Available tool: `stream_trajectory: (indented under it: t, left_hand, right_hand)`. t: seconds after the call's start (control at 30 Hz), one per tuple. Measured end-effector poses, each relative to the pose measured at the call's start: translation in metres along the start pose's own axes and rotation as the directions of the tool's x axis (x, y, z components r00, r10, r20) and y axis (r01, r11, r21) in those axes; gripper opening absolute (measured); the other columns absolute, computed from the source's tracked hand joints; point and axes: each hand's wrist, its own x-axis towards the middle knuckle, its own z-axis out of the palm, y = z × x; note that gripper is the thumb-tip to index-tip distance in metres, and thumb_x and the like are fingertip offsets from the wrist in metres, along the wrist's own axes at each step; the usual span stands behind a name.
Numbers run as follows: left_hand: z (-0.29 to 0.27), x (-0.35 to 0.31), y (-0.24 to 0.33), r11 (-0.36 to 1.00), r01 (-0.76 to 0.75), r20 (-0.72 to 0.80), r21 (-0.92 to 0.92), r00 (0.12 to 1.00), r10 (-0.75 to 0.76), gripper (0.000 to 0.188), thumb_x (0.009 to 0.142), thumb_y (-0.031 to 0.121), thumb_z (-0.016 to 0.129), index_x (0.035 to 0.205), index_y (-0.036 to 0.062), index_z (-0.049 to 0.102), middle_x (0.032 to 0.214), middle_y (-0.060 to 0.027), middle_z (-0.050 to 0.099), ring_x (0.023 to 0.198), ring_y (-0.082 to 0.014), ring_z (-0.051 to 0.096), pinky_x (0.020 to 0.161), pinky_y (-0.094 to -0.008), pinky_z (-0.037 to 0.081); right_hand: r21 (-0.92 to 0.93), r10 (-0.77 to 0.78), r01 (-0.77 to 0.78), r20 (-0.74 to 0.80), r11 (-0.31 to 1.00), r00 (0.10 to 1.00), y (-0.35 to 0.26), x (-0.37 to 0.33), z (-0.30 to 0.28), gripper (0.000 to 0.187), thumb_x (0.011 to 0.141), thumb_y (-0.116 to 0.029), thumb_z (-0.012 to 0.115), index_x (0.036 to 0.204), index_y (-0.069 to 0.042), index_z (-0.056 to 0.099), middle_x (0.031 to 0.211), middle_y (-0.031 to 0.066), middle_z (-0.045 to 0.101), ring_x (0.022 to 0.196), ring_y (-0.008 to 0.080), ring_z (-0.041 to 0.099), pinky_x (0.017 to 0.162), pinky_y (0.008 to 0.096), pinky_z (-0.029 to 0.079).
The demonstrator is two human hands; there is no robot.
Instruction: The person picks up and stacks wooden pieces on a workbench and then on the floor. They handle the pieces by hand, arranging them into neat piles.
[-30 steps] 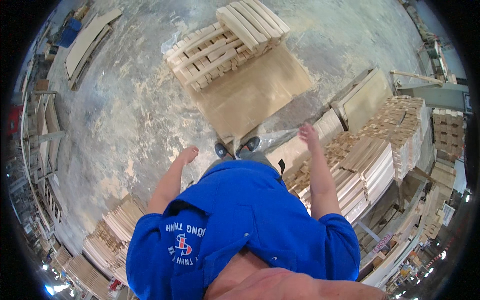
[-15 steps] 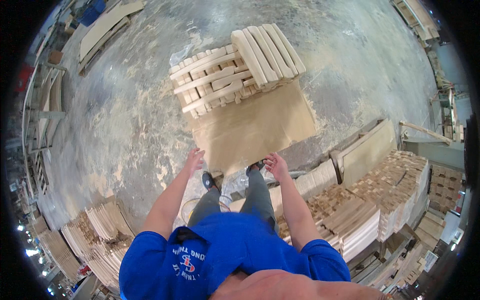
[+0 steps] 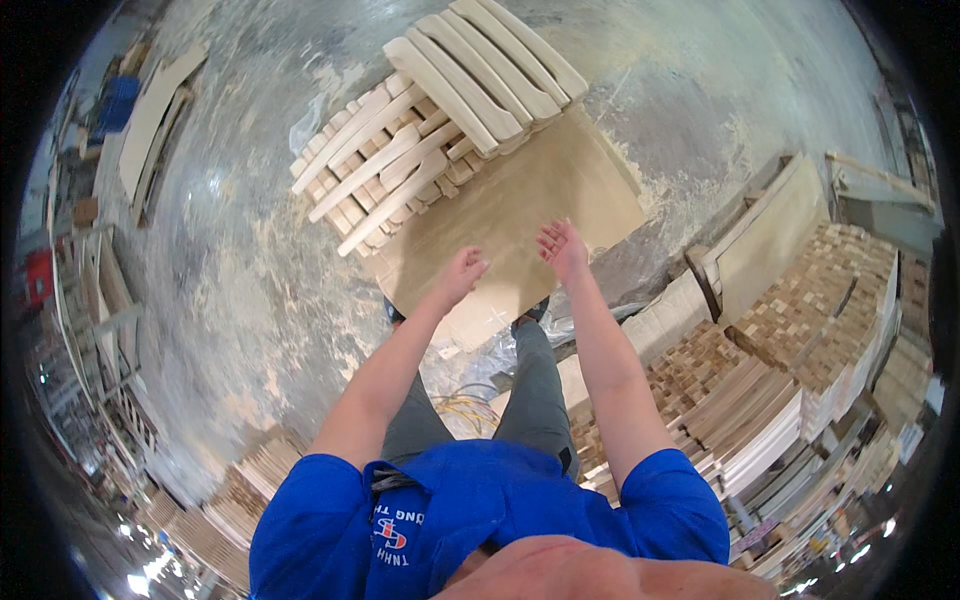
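Note:
My left hand point(image 3: 464, 275) is held out over a flat tan sheet point(image 3: 525, 205) on the floor, fingers loosely bent and nothing in them. Level with it on the other side, my right hand point(image 3: 563, 250) is also empty, its fingers apart. Beyond both hands, a pile of pale curved wooden slats point(image 3: 480, 80) rests on the far part of the sheet. To its left, a lower crisscrossed stack of wooden pieces point(image 3: 375, 165) lies in layers with gaps between. Neither hand touches the wood.
At right stand a large stack of short wood blocks point(image 3: 825, 300) and a leaning panel point(image 3: 765, 240). Yellowish hoses point(image 3: 465, 405) lie between my legs. Long wooden pieces point(image 3: 265, 465) are stacked at lower left. Boards on a pallet point(image 3: 160, 130) lie at far left.
Both hands have moved forward and closer together over the tan sheet. My view has shifted and turned, so the wood piles appear nearer and farther left.

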Motion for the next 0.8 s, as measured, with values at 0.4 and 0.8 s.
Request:
stream_trajectory:
  t: [0.4, 0.8]
  left_hand:
    - [-0.116, 0.132, -0.02, 0.989, -0.013, -0.21, -0.145, 0.978, -0.018, 0.057, 0.084, 0.04, 0.058, 0.129, 0.0131, 0.035, 0.102, -0.0034, 0.049, 0.087, -0.0155, 0.048, 0.069, -0.0333, 0.044]
    - [-0.098, 0.287, 0.054, 0.912, -0.29, -0.478, 0.291, 0.782, 0.401, 0.105, 0.073, 0.051, 0.067, 0.141, 0.0006, 0.005, 0.14, -0.0313, 0.02, 0.127, -0.0442, 0.027, 0.105, -0.0409, 0.027]
  right_hand:
    - [0.086, -0.128, 0.134, -0.068, 0.987, 0.989, 0.088, 0.209, 0.045, 0.031, 0.092, -0.035, 0.042, 0.105, -0.008, 0.048, 0.106, 0.0068, 0.053, 0.09, 0.0213, 0.053, 0.069, 0.0362, 0.044]
    - [0.203, -0.265, 0.256, 0.021, 0.945, 0.964, 0.089, 0.307, 0.099, 0.034, 0.094, -0.024, 0.036, 0.121, -0.003, 0.038, 0.114, 0.0107, 0.047, 0.095, 0.0271, 0.051, 0.082, 0.0433, 0.045]
